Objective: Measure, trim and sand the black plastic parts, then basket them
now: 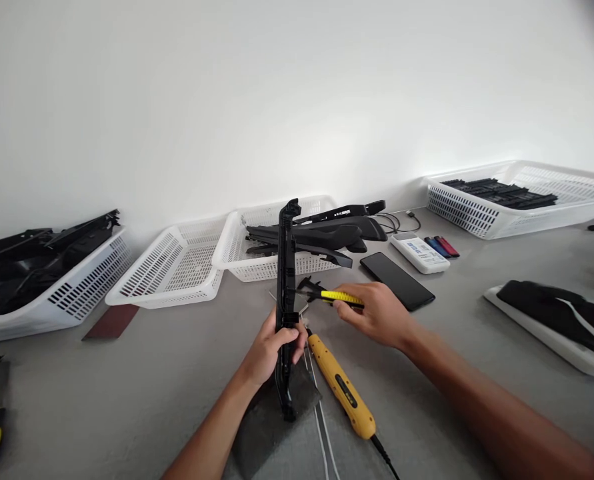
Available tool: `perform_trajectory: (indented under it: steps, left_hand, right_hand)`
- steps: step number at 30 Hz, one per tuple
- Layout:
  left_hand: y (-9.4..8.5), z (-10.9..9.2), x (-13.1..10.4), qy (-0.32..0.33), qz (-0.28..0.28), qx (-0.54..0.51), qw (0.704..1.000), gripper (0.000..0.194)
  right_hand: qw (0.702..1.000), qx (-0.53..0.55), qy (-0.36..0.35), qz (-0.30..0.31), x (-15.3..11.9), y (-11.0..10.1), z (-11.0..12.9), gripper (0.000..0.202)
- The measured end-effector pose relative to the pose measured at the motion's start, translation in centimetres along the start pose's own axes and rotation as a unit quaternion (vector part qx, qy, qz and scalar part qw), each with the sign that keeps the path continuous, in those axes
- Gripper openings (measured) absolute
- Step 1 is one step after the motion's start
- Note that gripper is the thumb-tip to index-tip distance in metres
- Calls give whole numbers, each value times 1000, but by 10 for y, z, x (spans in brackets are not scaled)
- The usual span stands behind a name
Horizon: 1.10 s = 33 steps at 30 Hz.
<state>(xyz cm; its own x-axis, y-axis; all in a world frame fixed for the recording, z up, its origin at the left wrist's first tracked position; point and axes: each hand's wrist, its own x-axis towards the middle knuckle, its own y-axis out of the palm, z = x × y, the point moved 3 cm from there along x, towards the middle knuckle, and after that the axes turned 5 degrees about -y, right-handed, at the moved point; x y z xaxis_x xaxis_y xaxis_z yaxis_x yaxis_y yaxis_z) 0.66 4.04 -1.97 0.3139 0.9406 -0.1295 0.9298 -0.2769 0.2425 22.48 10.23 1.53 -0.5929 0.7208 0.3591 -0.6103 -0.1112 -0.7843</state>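
My left hand (pixel 271 347) grips a long black plastic trim piece (pixel 285 273) by its lower half and keeps it upright, its ribbed side facing me. In my right hand (pixel 377 310) is a yellow and black utility knife (pixel 341 297), fingers wrapped round its handle. The knife's tip points left and reaches the middle of the trim piece; whether it touches cannot be made out. Below the hands lies a yellow corded electric tool (pixel 344 387) on the grey table. A dark sheet (pixel 271 420) lies beneath the trim piece.
White baskets stand along the wall: one heaped with black parts (pixel 77 287), an empty one (pixel 164 293), one with black trim pieces (pixel 321 233), one at right (pixel 487 217). A phone (pixel 397 280), white box (pixel 421 255) and dark-red sheet (pixel 111 322) lie about.
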Motion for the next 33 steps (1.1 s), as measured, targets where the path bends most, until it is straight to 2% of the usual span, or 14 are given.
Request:
perform_trajectory:
  steps: [2,6,9,12,16,20,24,28,30,33]
  left_hand:
    - [0,0,0,1,-1,-11,1000,25]
    - [-1,0,0,11,-6,-15,1000,32]
    - [-1,-1,-1,16,-12,-6,1000,36]
    - [0,-2,-1,13,-20,-11,1000,34]
    - [1,-1,-2,4,-24,-23,999,34]
    - [2,1,-3,-5,-30,-22,999,44]
    - [3,2,-3,-10,-17,-17,1000,49]
    - [2,3,-4,-7,-17,-13,1000,52]
    - [1,4,-4,-10,-15,-8,1000,55]
    - [1,4,-4,-9,-10,12,1000,46]
  right_hand:
    - [1000,2,7,-8,1,-1,-1,32]
    - [999,48,2,23,2,1,2,33]
    - [997,67,16,22,2,3,3,31]
    - [998,63,18,10,2,4,2,30]
    - [998,53,7,26,2,8,1,32]
    - [998,39,33,-24,2,5,-3,38]
    - [997,67,7,24,2,9,0,36]
    - [998,45,32,-30,2,8,-1,41]
    - [998,47,22,-20,2,8,-2,41]
    - [998,53,15,0,2,9,-3,40]
